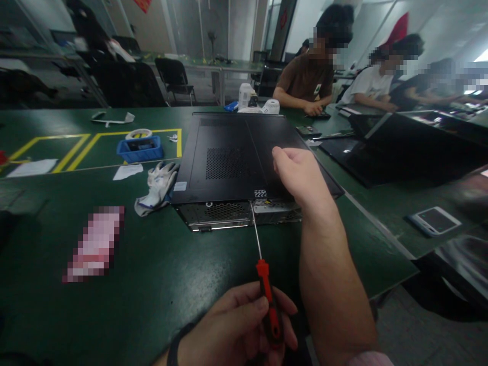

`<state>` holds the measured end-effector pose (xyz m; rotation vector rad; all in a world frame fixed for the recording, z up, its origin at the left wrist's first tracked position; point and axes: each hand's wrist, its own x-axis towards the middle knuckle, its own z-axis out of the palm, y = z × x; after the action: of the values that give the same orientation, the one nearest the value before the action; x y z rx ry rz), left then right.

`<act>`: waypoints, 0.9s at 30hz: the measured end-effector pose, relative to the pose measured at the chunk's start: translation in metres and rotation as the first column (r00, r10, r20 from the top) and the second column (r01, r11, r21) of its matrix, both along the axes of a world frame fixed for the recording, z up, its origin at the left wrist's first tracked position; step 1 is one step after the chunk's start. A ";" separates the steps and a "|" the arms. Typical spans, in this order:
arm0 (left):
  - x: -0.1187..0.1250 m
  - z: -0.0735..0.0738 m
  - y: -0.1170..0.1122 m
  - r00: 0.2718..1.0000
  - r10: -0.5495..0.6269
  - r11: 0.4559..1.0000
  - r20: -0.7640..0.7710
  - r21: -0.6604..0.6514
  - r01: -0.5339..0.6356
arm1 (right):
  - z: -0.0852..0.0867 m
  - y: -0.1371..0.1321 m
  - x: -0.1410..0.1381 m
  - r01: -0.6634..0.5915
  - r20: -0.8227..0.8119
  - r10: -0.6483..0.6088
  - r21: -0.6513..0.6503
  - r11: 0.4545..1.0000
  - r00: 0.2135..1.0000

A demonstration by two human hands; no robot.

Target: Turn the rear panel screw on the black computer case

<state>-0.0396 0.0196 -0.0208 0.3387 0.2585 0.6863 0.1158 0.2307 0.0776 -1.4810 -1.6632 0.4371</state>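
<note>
My left hand (232, 320) is closed around the red and black handle of a screwdriver (271, 310), its tip at the near edge of the black computer case (224, 132), which lies flat on the green table (183, 264). My right hand (299, 170) is curled over the case top; I cannot tell whether it grips anything. Gloves (158, 185) lie beside the case.

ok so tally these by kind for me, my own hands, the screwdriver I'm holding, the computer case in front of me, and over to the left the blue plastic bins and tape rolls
Your hands, left hand and right hand: 2
Screwdriver: 1
Computer case: 1
Blue plastic bin: 1
Tape roll: 1
Total: 6
</note>
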 end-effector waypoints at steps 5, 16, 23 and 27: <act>0.000 -0.002 0.001 1.000 0.017 1.000 0.010 0.014 -0.017 | 0.000 0.000 0.000 -0.002 0.007 0.002 0.003 1.000 1.000; 0.000 -0.006 -0.001 0.999 0.028 1.000 0.038 0.004 -0.028 | 0.002 -0.001 -0.001 -0.003 0.016 0.004 -0.017 1.000 1.000; 0.000 -0.007 -0.002 0.999 0.049 0.996 0.011 0.080 -0.050 | 0.001 0.000 0.000 -0.003 0.019 0.003 -0.007 1.000 1.000; 0.002 -0.014 -0.001 0.995 0.093 0.983 0.024 0.154 -0.095 | 0.001 0.000 0.000 -0.003 0.016 0.004 -0.010 1.000 1.000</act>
<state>-0.0373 0.0183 -0.0351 0.4715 0.2062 0.8043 0.1156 0.2308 0.0784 -1.4930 -1.6788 0.4371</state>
